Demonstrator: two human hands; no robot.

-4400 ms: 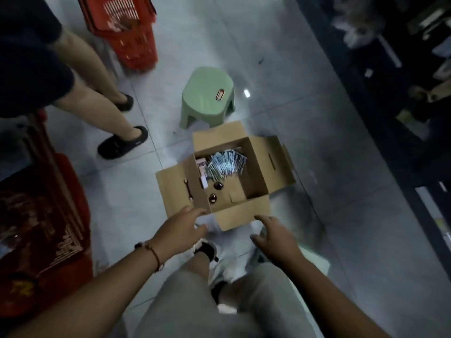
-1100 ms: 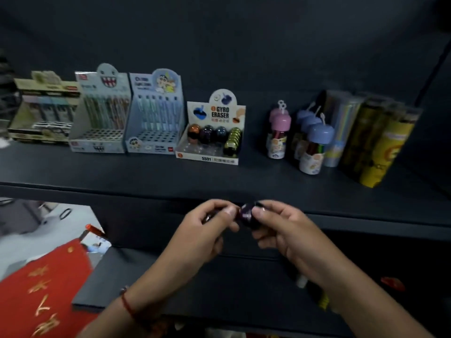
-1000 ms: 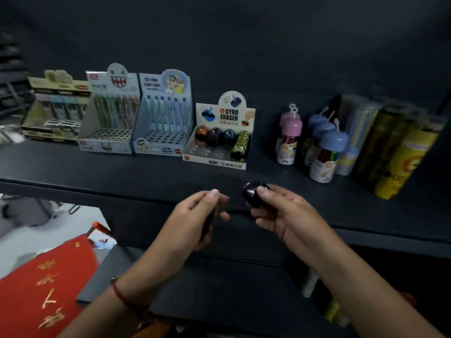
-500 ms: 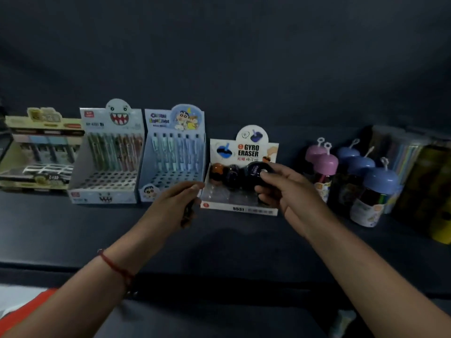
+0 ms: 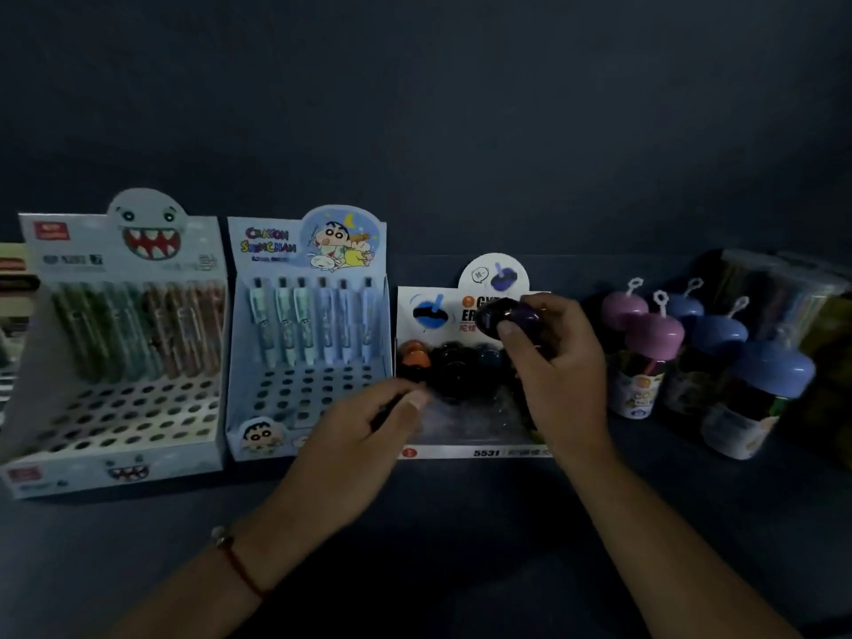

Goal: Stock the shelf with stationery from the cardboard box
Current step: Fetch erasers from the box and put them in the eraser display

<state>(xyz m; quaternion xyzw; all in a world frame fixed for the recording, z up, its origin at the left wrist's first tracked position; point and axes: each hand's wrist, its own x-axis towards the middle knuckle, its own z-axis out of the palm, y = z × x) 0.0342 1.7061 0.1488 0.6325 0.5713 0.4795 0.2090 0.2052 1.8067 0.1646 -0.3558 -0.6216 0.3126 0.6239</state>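
My right hand (image 5: 560, 375) pinches a dark purple gyro eraser (image 5: 505, 315) and holds it above the gyro eraser display box (image 5: 465, 447) on the dark shelf (image 5: 461, 523). Several round erasers (image 5: 454, 362) sit in the back row of that box. My left hand (image 5: 355, 435) hovers at the box's front left corner, fingers curled around a small dark thing that is mostly hidden. The cardboard box is out of view.
Left of the eraser box stand a Crayon Shinchan pen display (image 5: 306, 343) and a monster-face pen display (image 5: 124, 343). To the right are purple and blue capped jars (image 5: 654, 357) and tall tubes (image 5: 793, 288). Bare shelf lies in front.
Both hands moved from below the shelf edge up to the eraser display. My right hand lifted the purple eraser over the box's back row, and the view came closer to the shelf.
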